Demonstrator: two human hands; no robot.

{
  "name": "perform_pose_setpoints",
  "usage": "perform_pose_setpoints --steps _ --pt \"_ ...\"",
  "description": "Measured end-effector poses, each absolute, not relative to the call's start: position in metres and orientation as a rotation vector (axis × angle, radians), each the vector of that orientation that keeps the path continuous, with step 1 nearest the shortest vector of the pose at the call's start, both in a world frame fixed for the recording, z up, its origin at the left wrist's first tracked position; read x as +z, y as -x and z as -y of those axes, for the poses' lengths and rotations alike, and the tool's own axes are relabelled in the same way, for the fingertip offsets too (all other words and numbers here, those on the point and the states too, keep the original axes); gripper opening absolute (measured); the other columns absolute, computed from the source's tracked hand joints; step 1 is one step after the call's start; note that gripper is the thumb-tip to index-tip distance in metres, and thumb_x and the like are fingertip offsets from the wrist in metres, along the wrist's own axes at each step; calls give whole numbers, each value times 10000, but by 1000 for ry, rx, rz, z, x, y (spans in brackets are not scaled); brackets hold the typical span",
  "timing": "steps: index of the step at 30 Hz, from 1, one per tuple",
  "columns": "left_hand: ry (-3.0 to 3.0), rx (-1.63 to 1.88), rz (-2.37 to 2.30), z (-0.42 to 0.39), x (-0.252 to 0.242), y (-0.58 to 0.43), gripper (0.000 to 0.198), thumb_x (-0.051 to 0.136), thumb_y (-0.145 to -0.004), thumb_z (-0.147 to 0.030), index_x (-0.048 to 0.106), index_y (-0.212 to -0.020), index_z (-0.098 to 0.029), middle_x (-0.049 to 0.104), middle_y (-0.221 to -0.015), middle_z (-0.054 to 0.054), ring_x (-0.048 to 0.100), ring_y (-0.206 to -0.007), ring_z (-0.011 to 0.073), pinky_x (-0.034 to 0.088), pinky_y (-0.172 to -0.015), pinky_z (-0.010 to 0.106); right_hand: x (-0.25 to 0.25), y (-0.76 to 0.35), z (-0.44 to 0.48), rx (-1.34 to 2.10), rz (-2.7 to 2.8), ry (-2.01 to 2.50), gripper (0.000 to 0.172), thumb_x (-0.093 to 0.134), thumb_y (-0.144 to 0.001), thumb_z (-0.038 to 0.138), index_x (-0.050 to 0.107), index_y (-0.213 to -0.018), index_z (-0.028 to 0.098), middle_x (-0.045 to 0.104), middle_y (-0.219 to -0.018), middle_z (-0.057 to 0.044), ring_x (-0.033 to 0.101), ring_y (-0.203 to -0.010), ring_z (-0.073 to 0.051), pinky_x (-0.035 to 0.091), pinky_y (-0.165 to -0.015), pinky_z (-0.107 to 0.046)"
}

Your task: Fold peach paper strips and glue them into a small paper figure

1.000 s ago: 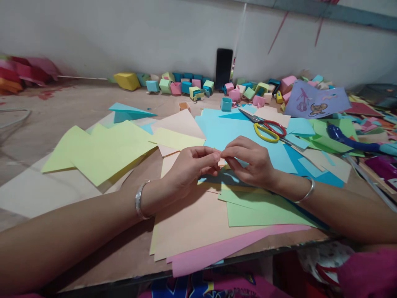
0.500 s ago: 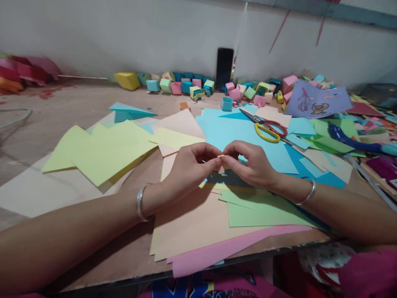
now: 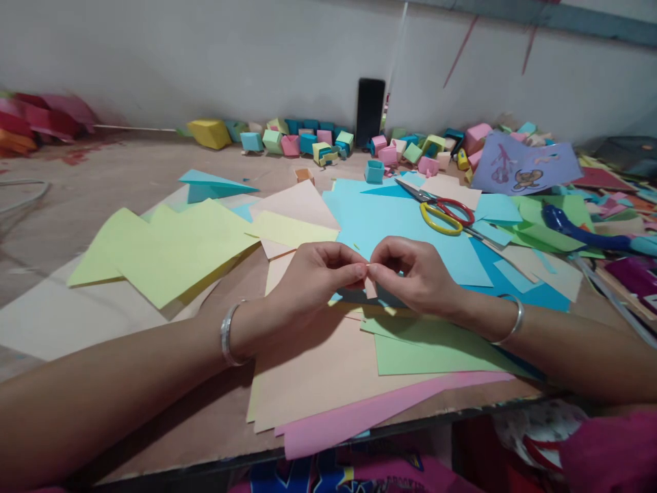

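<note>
A small peach paper strip (image 3: 371, 287) hangs down between my two hands, its upper end pinched by both. My left hand (image 3: 323, 274) is closed, thumb and forefinger on the strip's left side. From the right, my right hand (image 3: 413, 274) pinches the same strip, its fingertips touching those of the left. Fingers cover most of the strip's top. Beneath the hands lie a light blue sheet (image 3: 374, 219), a peach sheet (image 3: 308, 376) and green sheets (image 3: 426, 352).
Scissors (image 3: 441, 212) with red and yellow handles lie beyond my right hand. Yellow-green sheets (image 3: 174, 246) spread at left. Small folded paper boxes (image 3: 308, 144) line the wall beside a standing phone (image 3: 370, 113). A pink sheet (image 3: 333, 428) overhangs the table's front edge.
Both hands have dipped slightly. More of the peach strip now shows, hanging below the fingertips. The sheets and scissors have stayed in place.
</note>
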State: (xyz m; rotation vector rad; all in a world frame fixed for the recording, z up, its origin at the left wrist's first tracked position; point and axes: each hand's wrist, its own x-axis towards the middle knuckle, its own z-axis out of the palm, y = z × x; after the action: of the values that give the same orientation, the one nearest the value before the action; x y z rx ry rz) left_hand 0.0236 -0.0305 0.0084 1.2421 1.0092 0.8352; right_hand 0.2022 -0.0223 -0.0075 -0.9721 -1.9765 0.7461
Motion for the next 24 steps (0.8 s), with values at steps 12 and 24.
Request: perform_pose_setpoints --steps 12,24 --pt "-984 869 -911 29 3 -25 172 701 -778 -276 618 -689 -153 585 -670 2 490 -571 74 391 -551 229 -15 -207 14 228 2138 741 197 540 -852 150 588 -1036 198 637 -909 -60 559 -821 -172 469 -720 -326" --pt "-887 873 -934 27 -4 -26 167 743 -753 -265 669 -765 -116 635 -732 39 567 -681 90 430 -609 195 -14 -203 16 568 2019 913 55 552 -857 144 592 -824 163 604 -777 -18 531 -687 -113 437 -610 -256"
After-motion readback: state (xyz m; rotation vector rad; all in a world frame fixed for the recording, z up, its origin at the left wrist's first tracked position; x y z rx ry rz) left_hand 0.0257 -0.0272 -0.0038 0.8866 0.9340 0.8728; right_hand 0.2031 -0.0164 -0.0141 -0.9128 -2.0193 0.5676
